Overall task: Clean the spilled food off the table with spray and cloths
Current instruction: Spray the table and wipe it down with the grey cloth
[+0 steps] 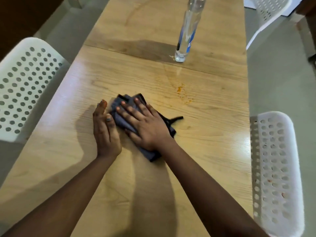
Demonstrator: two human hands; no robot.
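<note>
A dark grey folded cloth (119, 121) lies on the wooden table (213, 142) near the middle. My right hand (145, 124) presses flat on top of it with straight, spread fingers. My left hand (105, 130) stands on its edge against the cloth's left side, fingers straight, with orange smears on the fingertips. An orange food stain (183, 94) with small specks sits on the table to the right of and beyond the cloth. A clear spray bottle (187, 33) with a blue label stands upright farther back.
White perforated plastic chairs stand at the left (25, 86), the right (277, 168) and the far right (268, 14) of the table. A seam (136, 54) crosses the tabletop just in front of the bottle. Grey floor lies on both sides.
</note>
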